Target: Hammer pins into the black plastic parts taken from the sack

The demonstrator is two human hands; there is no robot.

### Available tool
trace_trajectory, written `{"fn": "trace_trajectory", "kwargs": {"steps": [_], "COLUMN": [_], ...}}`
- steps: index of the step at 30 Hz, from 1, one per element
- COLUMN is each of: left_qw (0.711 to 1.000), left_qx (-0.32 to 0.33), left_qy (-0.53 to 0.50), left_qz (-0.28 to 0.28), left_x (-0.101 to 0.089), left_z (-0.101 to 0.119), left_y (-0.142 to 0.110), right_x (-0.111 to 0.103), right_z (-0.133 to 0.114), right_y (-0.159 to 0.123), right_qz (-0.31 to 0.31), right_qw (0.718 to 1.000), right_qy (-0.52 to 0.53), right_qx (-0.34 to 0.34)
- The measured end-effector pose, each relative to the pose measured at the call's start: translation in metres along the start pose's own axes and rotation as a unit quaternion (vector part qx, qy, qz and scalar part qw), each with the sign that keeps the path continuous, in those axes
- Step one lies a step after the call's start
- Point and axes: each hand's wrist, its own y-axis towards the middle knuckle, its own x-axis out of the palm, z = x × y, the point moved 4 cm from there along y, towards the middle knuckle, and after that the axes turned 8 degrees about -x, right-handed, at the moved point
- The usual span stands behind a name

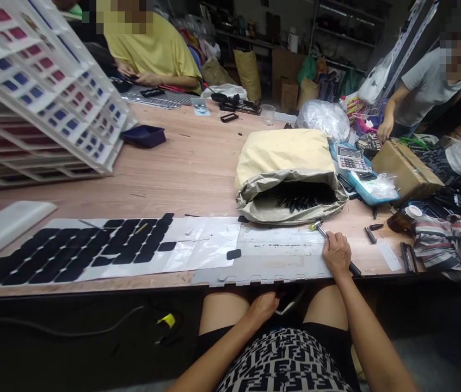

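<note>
My right hand (336, 253) is closed around the handle of a small hammer (317, 224) at the table's front edge. Its yellow-tipped head points away from me, beside the mouth of a cream sack (287, 155). Dark slender pieces (295, 198) show inside the sack. Below the table edge, over my lap, my left hand (266, 305) has curled fingers; their tips and anything in them are hidden. A grey-white board (275, 264) lies in front of me. One loose black rounded pad (234, 254) sits at its left, by a white sheet (197, 239) bearing rows of black pads (54, 253).
A white plastic crate (103, 136) leans at the left, near a dark tray (144, 136). Rightward are a calculator (352, 159), a cardboard box (407, 171), a brown bottle (404, 219) and striped cloth (454, 242). Other people work across the table and at the right.
</note>
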Motion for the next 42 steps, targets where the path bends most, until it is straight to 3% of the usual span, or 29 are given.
{"fn": "trace_trajectory", "kwargs": {"steps": [2, 4, 7, 8, 9, 13, 14, 16, 18, 21, 25, 30, 33, 36, 39, 42], "left_qw": [1.0, 0.996, 0.973, 0.968, 0.967, 0.961, 0.955, 0.953, 0.958, 0.962, 0.962, 0.965, 0.953, 0.921, 0.91, 0.924], "left_qx": [-0.001, 0.049, 0.169, 0.19, 0.207, 0.161, 0.132, 0.059, -0.008, -0.057, -0.057, -0.054, 0.018, 0.18, 0.294, 0.298], "left_qy": [0.023, 0.026, -0.037, -0.071, -0.101, -0.126, -0.107, -0.063, -0.023, 0.01, 0.016, 0.028, 0.012, -0.028, -0.061, -0.082], "left_qz": [-0.017, -0.066, -0.152, -0.145, -0.11, 0.188, 0.242, 0.29, 0.287, 0.268, 0.266, 0.256, 0.303, 0.344, 0.287, 0.227], "left_x": [-0.005, -0.016, -0.053, -0.072, -0.095, -0.18, -0.193, -0.204, -0.203, -0.192, -0.186, -0.195, -0.205, -0.202, -0.177, -0.15], "left_z": [0.007, 0.024, 0.064, 0.079, 0.093, 0.131, 0.137, 0.146, 0.149, 0.147, 0.138, 0.133, 0.133, 0.126, 0.107, 0.084], "left_y": [-0.011, -0.026, -0.043, -0.041, -0.034, 0.033, 0.053, 0.09, 0.117, 0.136, 0.138, 0.132, 0.113, 0.08, 0.054, 0.048], "right_x": [0.0, 0.0, 0.002, 0.002, 0.002, 0.002, 0.002, 0.001, 0.0, 0.0, 0.001, 0.003, 0.003, 0.003, 0.004, 0.004], "right_z": [0.0, -0.001, -0.001, -0.001, -0.001, -0.001, -0.001, -0.002, -0.002, -0.003, -0.003, -0.002, -0.001, -0.001, -0.001, -0.001], "right_y": [0.0, -0.001, -0.001, -0.001, -0.001, -0.001, -0.001, -0.001, -0.002, -0.002, -0.003, -0.003, -0.003, -0.003, -0.003, -0.002], "right_qz": [-0.001, -0.002, -0.005, -0.005, -0.004, -0.004, -0.004, -0.005, -0.006, -0.009, -0.013, -0.011, -0.008, -0.008, -0.008, -0.009], "right_qw": [1.0, 1.0, 1.0, 1.0, 1.0, 1.0, 1.0, 1.0, 1.0, 1.0, 1.0, 1.0, 1.0, 1.0, 1.0, 1.0], "right_qy": [-0.003, -0.006, -0.007, -0.006, -0.005, 0.003, 0.005, 0.01, 0.015, 0.019, 0.019, 0.017, 0.016, 0.015, 0.014, 0.008], "right_qx": [0.001, 0.0, 0.0, 0.001, 0.002, 0.002, 0.003, 0.004, 0.007, 0.012, 0.017, 0.018, 0.015, 0.012, 0.01, 0.007]}}
